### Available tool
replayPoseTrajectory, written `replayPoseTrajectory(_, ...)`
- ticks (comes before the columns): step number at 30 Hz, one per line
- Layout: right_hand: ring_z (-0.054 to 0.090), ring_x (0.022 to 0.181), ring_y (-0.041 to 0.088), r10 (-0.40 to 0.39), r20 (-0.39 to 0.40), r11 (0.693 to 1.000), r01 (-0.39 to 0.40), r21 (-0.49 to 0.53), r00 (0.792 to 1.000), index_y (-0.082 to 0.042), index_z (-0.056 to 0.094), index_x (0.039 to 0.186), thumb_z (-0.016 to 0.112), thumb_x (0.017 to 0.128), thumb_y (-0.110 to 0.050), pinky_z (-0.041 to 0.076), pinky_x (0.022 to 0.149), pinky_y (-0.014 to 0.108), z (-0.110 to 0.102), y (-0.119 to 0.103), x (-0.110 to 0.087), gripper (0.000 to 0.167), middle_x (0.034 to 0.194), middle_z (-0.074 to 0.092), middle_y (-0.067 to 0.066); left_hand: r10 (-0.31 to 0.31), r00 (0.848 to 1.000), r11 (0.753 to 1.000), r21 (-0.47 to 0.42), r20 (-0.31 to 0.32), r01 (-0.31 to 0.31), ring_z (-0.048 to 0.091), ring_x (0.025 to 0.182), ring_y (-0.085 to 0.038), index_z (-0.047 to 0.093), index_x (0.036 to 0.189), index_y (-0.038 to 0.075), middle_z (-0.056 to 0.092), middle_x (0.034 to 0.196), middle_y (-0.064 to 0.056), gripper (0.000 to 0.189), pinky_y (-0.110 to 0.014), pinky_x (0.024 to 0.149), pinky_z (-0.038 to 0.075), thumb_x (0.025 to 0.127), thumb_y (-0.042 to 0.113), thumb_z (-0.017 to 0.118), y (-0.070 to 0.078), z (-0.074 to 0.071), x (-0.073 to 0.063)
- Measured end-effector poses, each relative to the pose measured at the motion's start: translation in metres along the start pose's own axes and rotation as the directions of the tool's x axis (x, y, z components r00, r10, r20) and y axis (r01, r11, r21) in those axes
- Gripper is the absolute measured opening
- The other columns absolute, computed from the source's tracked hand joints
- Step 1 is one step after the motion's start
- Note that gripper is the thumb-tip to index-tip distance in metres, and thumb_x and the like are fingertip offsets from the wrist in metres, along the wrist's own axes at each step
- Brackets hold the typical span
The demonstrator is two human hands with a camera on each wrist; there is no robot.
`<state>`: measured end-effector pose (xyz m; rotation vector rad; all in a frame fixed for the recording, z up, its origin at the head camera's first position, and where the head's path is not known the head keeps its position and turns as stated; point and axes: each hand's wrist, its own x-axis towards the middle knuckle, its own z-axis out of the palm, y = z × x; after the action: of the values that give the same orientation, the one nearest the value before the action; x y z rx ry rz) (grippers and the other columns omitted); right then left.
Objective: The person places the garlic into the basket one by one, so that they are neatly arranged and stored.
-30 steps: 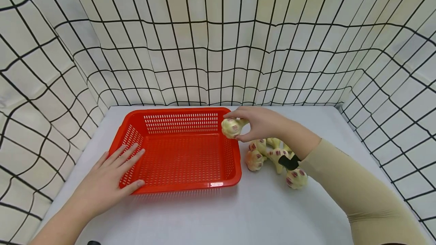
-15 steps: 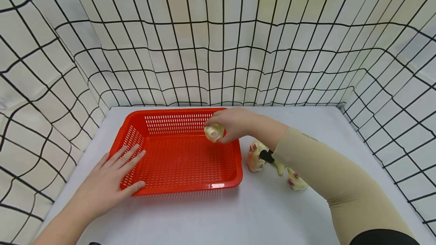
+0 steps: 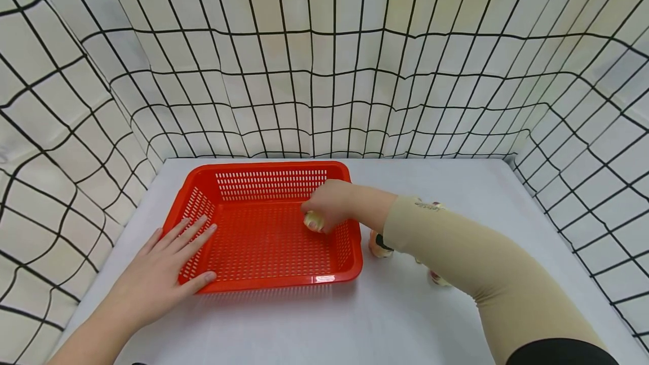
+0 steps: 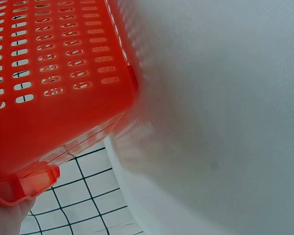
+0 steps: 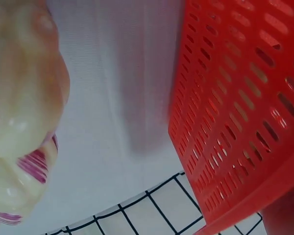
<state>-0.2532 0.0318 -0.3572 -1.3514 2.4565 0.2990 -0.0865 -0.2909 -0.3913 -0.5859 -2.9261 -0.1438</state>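
Observation:
A red plastic basket point(image 3: 269, 284) with slotted walls stands on the white table. Down inside its right part, my right hand point(image 3: 330, 203) grips a pale garlic bulb point(image 3: 314, 221), mostly covered by the fingers. My left hand point(image 3: 157, 275) lies with straight, spread fingers over the basket's left rim. More garlic bulbs point(image 3: 379, 245) with purple patches lie on the table right of the basket, largely hidden under the right forearm. In the right wrist view some of these bulbs point(image 5: 24, 112) loom close at the left, across from the basket's slotted outer wall point(image 5: 220, 112).
A black wire grid point(image 3: 324, 72) in front of white cloth rises behind the table and along both sides. The white tabletop point(image 3: 284, 331) stretches in front of the basket. The right sleeve point(image 3: 471, 252) reaches across from the lower right.
My right hand has carried the garlic bulb leftward over the basket's right rim and lowered it inside. The forearm now covers more of the other bulbs. My left hand has stayed put.

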Motion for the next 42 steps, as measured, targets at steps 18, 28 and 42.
replayPoseTrajectory(18,0.060,0.102,0.011,-0.016,-0.004,0.999,0.016,0.035,1.000,-0.031,0.066,0.127,0.076,0.085,-0.041,0.046,0.098,0.035,0.002,0.000,-0.002,0.045,0.110,0.068,-0.009,0.000,1.000,1.000,0.005,-0.008,0.000,0.029,0.143,-0.040,0.029,0.158,0.023,0.031,0.160,-0.009,0.088,-0.038,0.118,-0.018,0.087,0.061,0.064,-0.001,0.001,-0.001)
replayPoseTrajectory(28,0.062,0.095,0.008,-0.053,-0.062,0.999,0.053,0.001,0.997,-0.028,0.069,0.124,0.075,0.088,-0.040,0.049,0.087,0.027,0.003,0.010,-0.007,0.039,0.108,0.070,-0.014,-0.002,1.000,1.000,-0.003,-0.009,0.002,0.029,0.143,-0.039,0.030,0.157,0.022,0.032,0.160,-0.011,0.088,-0.039,0.118,-0.017,0.087,0.062,0.064,0.000,0.001,0.000)
replayPoseTrajectory(42,0.060,0.103,0.006,-0.091,-0.120,0.981,0.110,0.162,0.989,-0.028,0.070,0.123,0.076,0.086,-0.041,0.049,0.090,0.027,0.003,-0.003,-0.021,0.040,0.112,0.069,-0.012,-0.005,1.000,1.000,-0.009,-0.008,0.005,0.030,0.142,-0.041,0.028,0.158,0.024,0.033,0.159,-0.012,0.088,-0.038,0.118,-0.018,0.087,0.062,0.064,-0.001,0.001,0.001)
